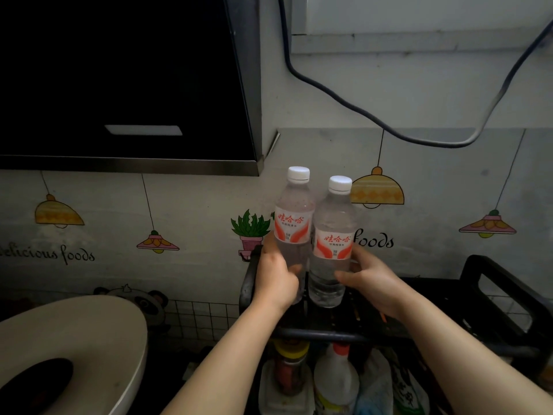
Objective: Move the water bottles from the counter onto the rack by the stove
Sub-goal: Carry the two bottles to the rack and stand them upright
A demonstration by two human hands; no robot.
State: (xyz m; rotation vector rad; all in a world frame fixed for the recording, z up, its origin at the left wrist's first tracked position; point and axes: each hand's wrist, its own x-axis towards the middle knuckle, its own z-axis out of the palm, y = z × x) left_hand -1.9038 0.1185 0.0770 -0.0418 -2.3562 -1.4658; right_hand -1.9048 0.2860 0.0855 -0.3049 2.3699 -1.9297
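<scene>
The left water bottle (294, 217) was gripped round its lower half by the left hand (276, 274), with the thumb laid across the front and the fingers wrapped behind it. The right water bottle (333, 232) was held in the same way by the right hand (374, 283), the thumb pressed on the clear body below the label and the fingers curled round the far side. Both bottles were kept upright, white caps above the fingers, with their sides close together between the two thumbs. The black rack (353, 333) was seen directly beneath and behind the fingers. Whether either bottle's base was rested on its top shelf could not be told. Below the wrists, on a lower shelf, a yellow-lidded jar (291, 369) and a red-capped white jug (336, 381) were stored. Left of the left hand's fingers a cream pot lid (74, 339) was seen, and above them a black range hood (119, 85) was mounted.
</scene>
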